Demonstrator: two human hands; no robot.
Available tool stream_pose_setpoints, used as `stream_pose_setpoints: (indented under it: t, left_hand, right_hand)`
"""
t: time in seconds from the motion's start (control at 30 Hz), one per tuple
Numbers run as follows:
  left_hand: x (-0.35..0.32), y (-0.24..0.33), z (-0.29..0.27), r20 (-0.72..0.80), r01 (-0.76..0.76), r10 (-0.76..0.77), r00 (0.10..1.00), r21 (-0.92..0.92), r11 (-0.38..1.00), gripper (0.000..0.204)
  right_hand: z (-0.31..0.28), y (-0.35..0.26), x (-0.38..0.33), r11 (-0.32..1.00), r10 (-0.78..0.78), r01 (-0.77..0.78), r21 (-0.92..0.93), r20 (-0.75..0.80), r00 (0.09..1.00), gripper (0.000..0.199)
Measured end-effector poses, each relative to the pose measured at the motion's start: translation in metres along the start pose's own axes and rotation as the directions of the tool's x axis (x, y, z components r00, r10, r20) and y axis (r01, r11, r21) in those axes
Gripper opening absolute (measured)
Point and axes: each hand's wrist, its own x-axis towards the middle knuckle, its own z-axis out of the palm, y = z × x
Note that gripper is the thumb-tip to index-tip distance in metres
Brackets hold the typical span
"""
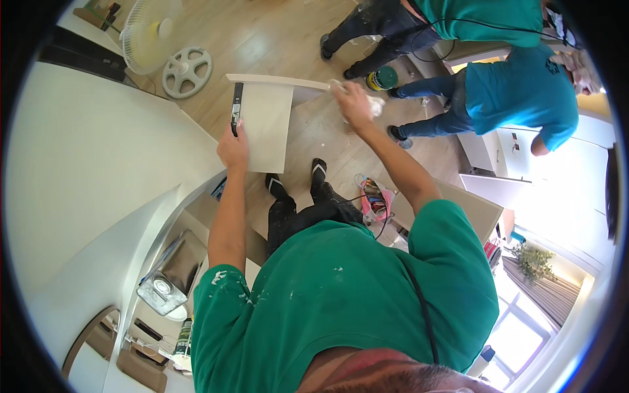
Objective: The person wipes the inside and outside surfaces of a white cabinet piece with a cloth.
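Observation:
A cream drawer-like box (267, 124) with a long front panel (278, 81) is in front of me. My left hand (234, 149) grips its near left side, fingers closed beside a narrow black fitting (236, 105) along that edge. At the panel's right end is my right hand (354, 105), closed on a crumpled white cloth (375, 106) that sticks out past the fingers. Whether the cloth touches the panel cannot be made out.
Two people, one in a green shirt (481, 19) and one in a teal shirt (517, 88), work at the right. A green-lidded bucket (386, 78) stands near them. A pink bag of tools (375, 200) lies by my legs. A fan (149, 33) stands far left.

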Motion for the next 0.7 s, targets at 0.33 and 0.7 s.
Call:
stream_pose_setpoints:
  t: [0.33,0.7]
  left_hand:
    - [-0.002,0.002,0.003,-0.001,0.034,-0.034,0.999,0.073,0.997,0.044]
    - [0.002,0.007,0.006,-0.007,-0.035,0.036,0.999,0.049,0.998,0.040]
  right_hand:
    - [-0.023,-0.042,0.029,0.879,0.344,-0.228,0.420,-0.227,0.911,0.022]
    - [-0.011,-0.013,0.044,0.976,-0.147,0.141,0.167,0.023,0.989,0.036]
